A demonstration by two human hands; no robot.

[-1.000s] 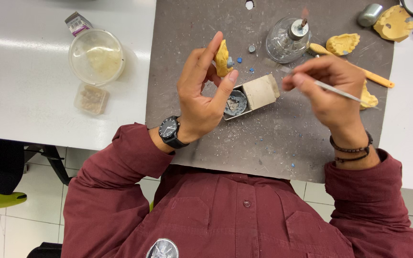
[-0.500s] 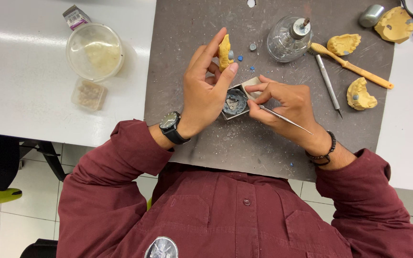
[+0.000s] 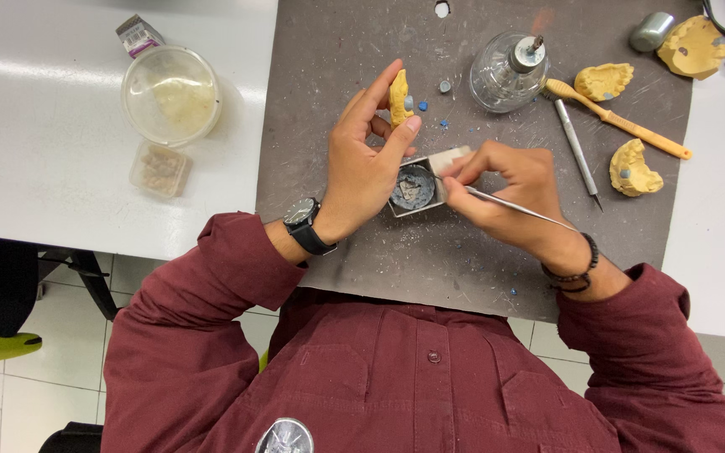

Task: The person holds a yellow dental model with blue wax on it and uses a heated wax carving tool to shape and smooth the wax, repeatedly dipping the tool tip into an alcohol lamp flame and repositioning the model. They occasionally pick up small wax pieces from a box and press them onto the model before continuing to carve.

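Counts: four yellow casts in all. One cast is pinched in the left hand between thumb and fingers, held upright over the grey mat. Three more lie on the mat's right side. Two metal tools: one thin tool clamped in the right hand, tip down at the small square tin; one spare tool lying on the mat. One yellow-handled knife beside it. One glass burner at the mat's top. One round clear tub and one small clear box on the white table, well left. A few blue bits are scattered near the held cast.

Versus a second ago: the right hand has dropped from mid-air beside the burner down to the tin, tool tip now at it. The left hand has barely moved, same pinch on the cast. Loose casts, spare tool and tub unchanged.
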